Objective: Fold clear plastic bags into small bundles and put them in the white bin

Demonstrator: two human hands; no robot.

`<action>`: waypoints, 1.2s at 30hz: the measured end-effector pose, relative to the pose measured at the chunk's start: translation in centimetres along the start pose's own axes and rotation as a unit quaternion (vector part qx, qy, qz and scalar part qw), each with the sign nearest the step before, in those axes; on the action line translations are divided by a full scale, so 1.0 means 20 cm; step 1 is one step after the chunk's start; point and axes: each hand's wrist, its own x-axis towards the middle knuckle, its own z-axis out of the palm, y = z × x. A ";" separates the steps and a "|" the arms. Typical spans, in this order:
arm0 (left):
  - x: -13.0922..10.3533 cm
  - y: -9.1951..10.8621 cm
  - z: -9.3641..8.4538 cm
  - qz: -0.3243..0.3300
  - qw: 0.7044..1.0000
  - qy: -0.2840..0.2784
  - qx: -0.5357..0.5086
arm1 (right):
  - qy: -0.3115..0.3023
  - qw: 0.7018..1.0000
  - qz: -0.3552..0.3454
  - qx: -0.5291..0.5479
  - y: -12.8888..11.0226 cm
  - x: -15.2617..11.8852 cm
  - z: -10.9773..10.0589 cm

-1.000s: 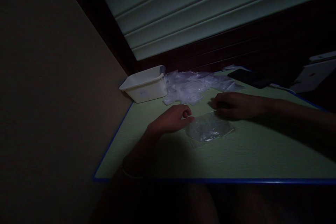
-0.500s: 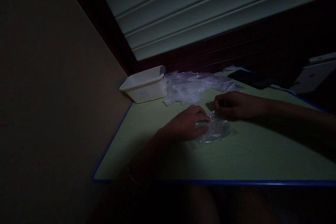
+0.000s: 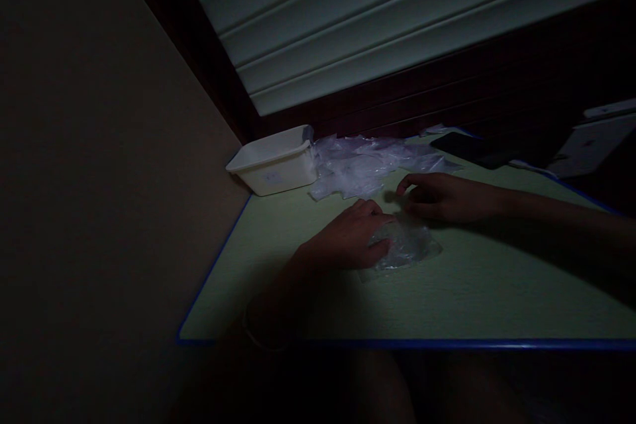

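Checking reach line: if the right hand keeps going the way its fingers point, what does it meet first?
The right hand points left and slightly away. First in line looks like the near edge of the bag pile, then the white bin. Depth is unclear in the dim light.

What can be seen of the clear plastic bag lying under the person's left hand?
The clear plastic bag is thin, crinkled film that catches glints of light in the dim scene. It lies flat on the pale green table, apart from the heap of similar bags further back. The left hand rests palm down on its left part, covering that edge; the right hand hovers at its far edge, contact unclear. Any contents cannot be told.
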 end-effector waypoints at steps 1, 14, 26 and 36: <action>0.00 0.00 0.00 -0.004 1.000 0.000 0.006 | 0.002 1.000 -0.003 -0.004 0.00 0.00 0.00; 0.00 -0.01 0.01 0.000 1.000 0.000 0.009 | 0.013 0.991 -0.032 0.129 0.00 -0.01 0.04; -0.01 -0.02 0.00 -0.014 0.999 0.037 -0.032 | 0.014 0.984 -0.093 0.152 -0.05 -0.02 0.07; -0.01 -0.02 -0.01 -0.007 1.000 0.026 -0.013 | -0.020 0.985 -0.085 0.151 -0.04 -0.02 0.09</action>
